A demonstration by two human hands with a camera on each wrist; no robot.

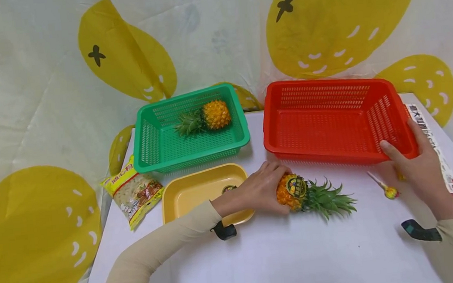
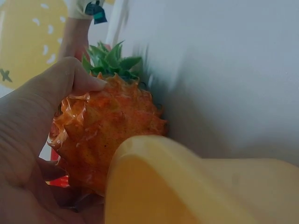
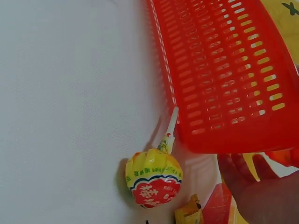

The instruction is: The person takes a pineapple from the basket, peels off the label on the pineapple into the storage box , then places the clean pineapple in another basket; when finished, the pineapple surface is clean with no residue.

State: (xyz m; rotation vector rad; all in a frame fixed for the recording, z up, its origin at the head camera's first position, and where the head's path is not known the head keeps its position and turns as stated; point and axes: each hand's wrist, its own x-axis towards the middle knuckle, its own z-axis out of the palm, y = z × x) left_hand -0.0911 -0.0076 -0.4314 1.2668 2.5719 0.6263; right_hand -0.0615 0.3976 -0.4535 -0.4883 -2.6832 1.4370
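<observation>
You had your left hand (image 1: 260,188) clamped round the near pineapple (image 1: 295,192) on the surface while your right hand (image 1: 414,165) gripped the red basket (image 1: 334,121) corner, so a lift into it looked next.

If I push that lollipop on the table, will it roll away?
Probably only a little. The lollipop has a round head, so it may rock or swing, but its stick lies flat on the table, likely making it curve round.
</observation>
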